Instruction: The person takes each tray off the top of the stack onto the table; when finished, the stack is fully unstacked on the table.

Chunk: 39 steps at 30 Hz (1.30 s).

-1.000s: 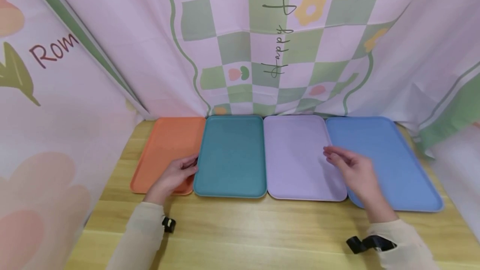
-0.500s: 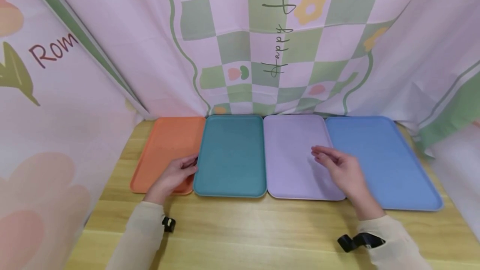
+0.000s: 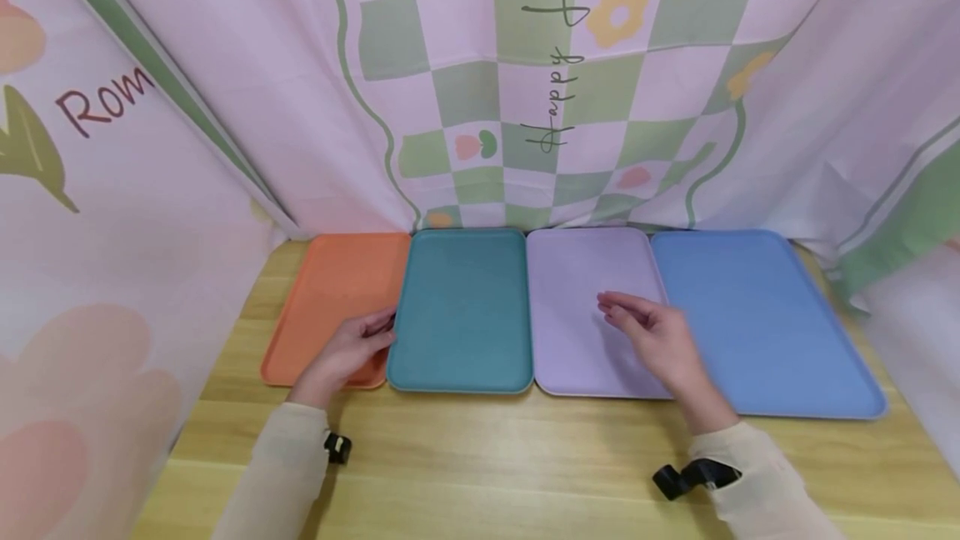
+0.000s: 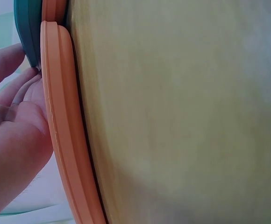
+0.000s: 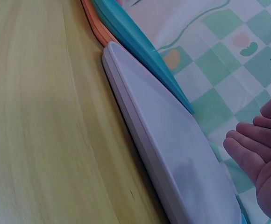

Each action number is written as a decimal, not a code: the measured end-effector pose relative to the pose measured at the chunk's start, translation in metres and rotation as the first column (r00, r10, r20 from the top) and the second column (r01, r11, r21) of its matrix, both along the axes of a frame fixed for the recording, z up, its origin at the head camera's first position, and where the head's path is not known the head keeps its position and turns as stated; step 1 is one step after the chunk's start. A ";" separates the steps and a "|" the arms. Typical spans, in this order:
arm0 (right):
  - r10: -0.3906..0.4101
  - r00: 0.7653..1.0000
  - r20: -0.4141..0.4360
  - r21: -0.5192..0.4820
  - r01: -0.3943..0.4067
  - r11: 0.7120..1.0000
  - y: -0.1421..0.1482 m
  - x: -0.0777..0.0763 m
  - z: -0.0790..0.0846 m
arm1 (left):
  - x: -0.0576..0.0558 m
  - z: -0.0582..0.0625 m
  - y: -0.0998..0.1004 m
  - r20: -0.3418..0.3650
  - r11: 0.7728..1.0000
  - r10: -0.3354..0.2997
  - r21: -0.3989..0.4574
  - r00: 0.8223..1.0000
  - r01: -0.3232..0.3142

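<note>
A teal tray (image 3: 465,311) lies between an orange tray (image 3: 348,286) on the left and a lavender tray (image 3: 577,273) on the right. My left hand (image 3: 347,357) reaches over the orange tray and pinches the teal tray's left edge. In the left wrist view, the thumb (image 4: 7,63) is on one side of that edge and the fingertips are at the other. My right hand (image 3: 656,344) hovers above the lavender tray, fingers fairly straight, holding nothing. Another orange rim (image 5: 96,23) shows beneath the teal tray in the right wrist view.
A blue tray (image 3: 765,323) ends the row at the right, partly behind my right forearm. Bare wooden table (image 3: 480,465) lies in front of the trays. A patterned curtain (image 3: 525,107) hangs right behind the row and along both sides.
My right hand has moved left, from the border of the blue and lavender trays to over the lavender tray. The left hand stays at the teal tray's edge.
</note>
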State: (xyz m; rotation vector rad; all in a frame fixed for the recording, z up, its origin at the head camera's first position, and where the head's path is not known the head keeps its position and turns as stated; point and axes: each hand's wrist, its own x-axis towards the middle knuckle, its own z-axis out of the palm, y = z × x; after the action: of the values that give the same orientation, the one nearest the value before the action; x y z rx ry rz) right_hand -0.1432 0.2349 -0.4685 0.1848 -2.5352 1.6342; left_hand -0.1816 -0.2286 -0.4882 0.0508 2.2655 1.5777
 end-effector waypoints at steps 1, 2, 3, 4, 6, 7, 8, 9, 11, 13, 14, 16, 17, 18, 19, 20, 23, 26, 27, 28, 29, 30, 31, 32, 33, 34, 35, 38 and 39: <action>0.001 1.000 0.004 -0.008 -0.001 1.000 -0.002 0.000 0.000 | 0.000 0.000 0.000 -0.001 1.000 -0.001 0.001 1.000 0.001; 0.000 1.000 0.008 -0.010 0.000 1.000 -0.004 0.000 -0.001 | 0.000 0.000 0.000 -0.001 1.000 -0.002 0.001 1.000 0.002; -0.002 1.000 0.008 -0.015 0.002 1.000 -0.006 -0.001 -0.001 | 0.000 0.000 0.000 -0.001 1.000 -0.002 0.002 1.000 0.002; -0.004 1.000 0.009 -0.016 0.004 1.000 -0.008 -0.001 -0.001 | 0.000 0.000 0.000 0.000 1.000 -0.002 0.001 1.000 0.002; -0.008 1.000 0.003 -0.013 0.008 1.000 -0.012 -0.001 -0.002 | 0.000 0.001 0.000 -0.001 1.000 -0.001 -0.002 1.000 0.001; -0.009 1.000 0.000 -0.016 0.009 1.000 -0.014 -0.001 -0.002 | 0.000 0.001 0.000 -0.001 1.000 0.000 -0.002 1.000 0.000; -0.014 1.000 -0.006 0.000 0.014 1.000 -0.016 -0.002 -0.002 | 0.000 0.001 0.000 -0.001 1.000 0.001 -0.002 1.000 -0.001; -0.016 1.000 -0.010 0.008 0.016 1.000 -0.018 -0.002 -0.003 | 0.000 0.001 0.000 -0.005 1.000 -0.001 -0.001 1.000 0.001; -0.022 1.000 -0.010 0.022 0.022 1.000 -0.023 -0.003 -0.003 | 0.000 0.000 0.000 -0.011 1.000 -0.002 0.005 1.000 0.002; -0.026 1.000 -0.005 0.041 0.026 0.999 -0.026 -0.005 -0.003 | 0.000 0.000 0.000 -0.017 1.000 -0.002 0.010 1.000 0.003; -0.028 1.000 0.000 0.053 0.028 0.998 -0.028 -0.005 -0.003 | 0.000 -0.001 0.000 -0.019 1.000 -0.003 0.012 1.000 0.004; -0.026 1.000 0.010 0.065 0.025 0.998 -0.032 -0.006 -0.003 | -0.001 -0.001 0.000 -0.019 1.000 -0.003 0.012 1.000 0.003; -0.024 1.000 0.013 0.077 0.023 0.997 -0.033 -0.006 -0.004 | 0.000 -0.001 0.000 -0.017 1.000 -0.001 0.010 1.000 0.002; -0.021 1.000 0.016 0.086 0.019 0.996 -0.035 -0.007 -0.005 | 0.000 -0.001 0.001 -0.014 1.000 0.001 0.008 1.000 -0.001; -0.016 1.000 0.021 0.088 0.014 0.996 -0.036 -0.007 -0.005 | 0.000 -0.001 0.001 -0.012 1.000 0.001 0.006 1.000 -0.001; -0.011 1.000 0.024 0.091 0.009 0.996 -0.037 -0.008 -0.006 | 0.000 0.000 0.001 -0.015 1.000 -0.002 0.001 1.000 0.002; 0.003 0.999 0.032 0.091 -0.006 0.996 -0.042 -0.009 -0.008 | 0.001 0.000 0.001 -0.008 1.000 0.003 0.000 1.000 -0.003; 0.006 0.999 0.037 0.093 -0.010 0.996 -0.046 -0.010 -0.009 | 0.001 0.001 0.001 -0.014 1.000 0.000 0.002 1.000 0.000; 0.008 0.999 0.040 0.094 -0.012 0.996 -0.048 -0.010 -0.009 | 0.001 0.001 0.001 -0.009 1.000 0.003 0.007 1.000 -0.003; 0.009 0.999 0.043 0.097 -0.013 0.995 -0.049 -0.011 -0.009 | 0.001 0.001 0.001 -0.011 1.000 0.002 0.008 1.000 -0.002; 0.010 0.999 0.046 0.100 -0.015 0.995 -0.051 -0.011 -0.009 | 0.001 0.001 0.002 -0.012 1.000 0.002 0.009 1.000 -0.002; 0.013 0.999 0.050 0.104 -0.018 0.994 -0.053 -0.012 -0.009 | 0.001 0.002 0.002 -0.014 1.000 -0.003 0.010 1.000 0.003; 0.016 0.998 0.053 0.107 -0.022 0.994 -0.054 -0.012 -0.010 | 0.001 0.002 0.001 -0.014 1.000 -0.007 0.010 1.000 0.007; 0.020 0.998 0.057 0.110 -0.027 0.994 -0.056 -0.013 -0.010 | 0.001 0.002 0.002 -0.013 1.000 -0.008 0.010 1.000 0.008; 0.026 0.998 0.060 0.111 -0.032 0.993 -0.058 -0.013 -0.010 | 0.001 0.003 0.002 -0.008 1.000 -0.005 0.010 1.000 0.005; 0.029 0.997 0.066 0.115 -0.037 0.993 -0.059 -0.014 -0.011 | 0.001 0.003 0.001 -0.004 1.000 -0.004 0.008 1.000 0.004; 0.033 0.997 0.071 0.116 -0.041 0.992 -0.061 -0.015 -0.012 | 0.001 0.003 0.001 -0.002 1.000 -0.006 0.007 1.000 0.006; 0.040 0.995 0.088 0.119 -0.050 0.992 -0.066 -0.017 -0.016 | 0.002 0.004 0.001 0.003 1.000 -0.003 0.002 1.000 0.003; 0.043 0.995 0.094 0.119 -0.054 0.991 -0.068 -0.018 -0.017 | 0.002 0.004 0.001 0.002 1.000 -0.003 0.002 1.000 0.003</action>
State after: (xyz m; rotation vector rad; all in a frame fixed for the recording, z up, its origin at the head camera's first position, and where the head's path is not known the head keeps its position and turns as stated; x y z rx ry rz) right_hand -0.1612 0.1673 -0.4857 0.1886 -2.7214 1.5399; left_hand -0.1799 -0.2279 -0.4846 0.0530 2.2610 1.5782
